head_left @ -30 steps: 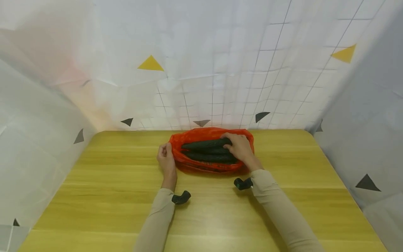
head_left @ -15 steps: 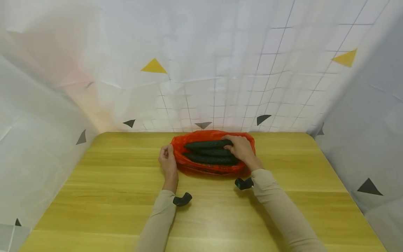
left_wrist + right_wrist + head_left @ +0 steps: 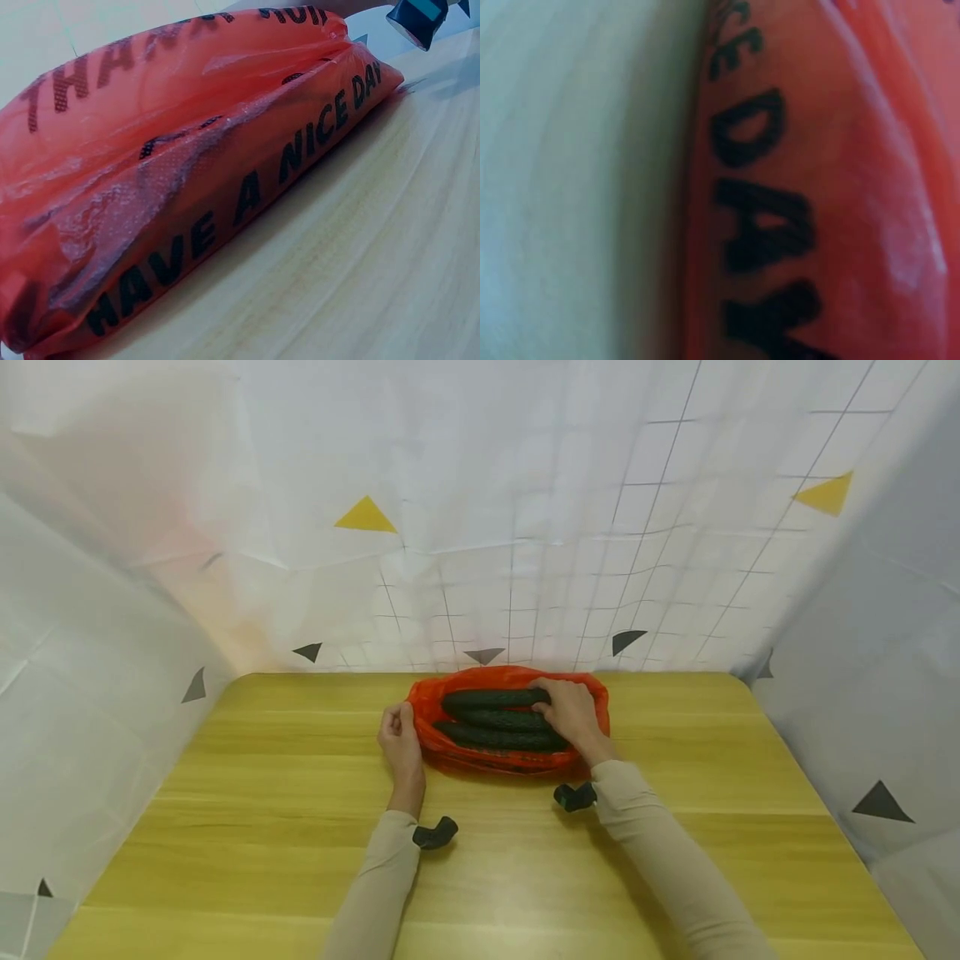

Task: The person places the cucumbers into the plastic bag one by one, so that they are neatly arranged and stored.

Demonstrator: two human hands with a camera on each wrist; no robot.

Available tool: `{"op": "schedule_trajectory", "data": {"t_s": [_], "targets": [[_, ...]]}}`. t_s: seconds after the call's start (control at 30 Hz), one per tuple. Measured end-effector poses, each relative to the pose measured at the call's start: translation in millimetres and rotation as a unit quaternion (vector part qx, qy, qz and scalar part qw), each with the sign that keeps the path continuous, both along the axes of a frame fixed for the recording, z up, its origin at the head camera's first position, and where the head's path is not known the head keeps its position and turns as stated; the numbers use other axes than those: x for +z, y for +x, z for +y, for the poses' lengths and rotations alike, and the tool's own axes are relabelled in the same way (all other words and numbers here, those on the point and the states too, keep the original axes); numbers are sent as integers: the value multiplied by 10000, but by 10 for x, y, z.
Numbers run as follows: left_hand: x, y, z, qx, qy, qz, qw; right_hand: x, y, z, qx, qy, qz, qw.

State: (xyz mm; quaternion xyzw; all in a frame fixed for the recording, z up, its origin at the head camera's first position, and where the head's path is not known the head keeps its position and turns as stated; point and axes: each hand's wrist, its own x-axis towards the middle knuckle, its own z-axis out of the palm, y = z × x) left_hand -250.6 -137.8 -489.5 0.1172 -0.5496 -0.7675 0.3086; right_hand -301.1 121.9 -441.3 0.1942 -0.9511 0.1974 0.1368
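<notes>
An orange-red plastic bag (image 3: 512,768) lies at the far side of the table with its mouth spread wide. Inside are three dark green cucumbers side by side: a far one (image 3: 491,698), a middle one (image 3: 502,719) and a near one (image 3: 498,738). My right hand (image 3: 573,710) reaches over the bag's right rim and grips the far cucumber near its right end, which the hand hides. At the left end, my left hand (image 3: 400,739) pinches the bag's rim between thumb and curled fingers. Neither wrist view shows the cucumbers uncovered; the bag's printed side (image 3: 202,202) fills much of the left one.
The wooden table (image 3: 285,843) has its back edge right behind the bag. White sheets (image 3: 480,485) with grid lines and triangles rise behind and at both sides. A black wrist camera sits on each sleeve, the left one (image 3: 435,833) and the right one (image 3: 575,797).
The far cucumber has shifted slightly right and lies more level, its left tip farther from the bag's left end. Both hands keep their holds, and the head view has tilted a little.
</notes>
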Motion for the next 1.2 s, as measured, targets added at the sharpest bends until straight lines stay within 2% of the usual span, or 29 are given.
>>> {"op": "schedule_trajectory", "data": {"t_s": [0.5,0.7,0.77,1.0,1.2], "targets": [[6,-4,-8,10,-229,-22,9997,-73,-40,-67,-415,-83,135,9990],[14,5,-19,-104,-173,79,9998,-85,-43,-77,-498,-94,105,9987],[33,22,-23,-155,-202,70,9997,-91,-44,-78,-518,-90,103,9986],[226,151,18,-209,-243,23,9995,-99,-63,-90,-587,7,148,9982],[221,169,18,-279,-214,-30,9994,-133,-70,-99,-615,30,226,9978]]}}
